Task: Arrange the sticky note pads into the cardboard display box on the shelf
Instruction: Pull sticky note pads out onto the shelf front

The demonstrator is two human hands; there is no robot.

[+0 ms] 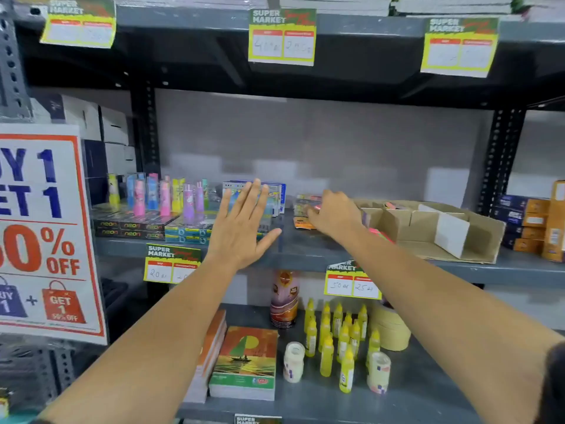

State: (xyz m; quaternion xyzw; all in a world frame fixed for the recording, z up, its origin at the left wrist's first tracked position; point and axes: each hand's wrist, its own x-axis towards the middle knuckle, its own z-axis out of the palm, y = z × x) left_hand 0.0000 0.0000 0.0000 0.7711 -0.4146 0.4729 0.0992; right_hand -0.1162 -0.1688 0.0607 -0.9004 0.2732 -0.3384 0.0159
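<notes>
The cardboard display box (477,237) lies on the middle shelf at the right, with white and brown dividers inside and a pink pad (393,205) in a back compartment. A small stack of sticky note pads (305,203) sits on the shelf left of the box, with an orange packet (301,223) in front of it. My right hand (334,214) reaches over that stack, its fingers curled down onto the pads; whether it grips one is hidden. A pink pad edge (380,232) shows under my right wrist. My left hand (243,223) hovers flat, fingers spread, over the shelf edge.
Colourful erasers and neon boxes (143,209) fill the shelf's left part, with blue card packs (276,194) behind my left hand. Orange and blue boxes (533,224) stand right of the display box. Below are glue bottles (336,335), tape rolls and notebooks (244,361). A sale poster (46,234) hangs at left.
</notes>
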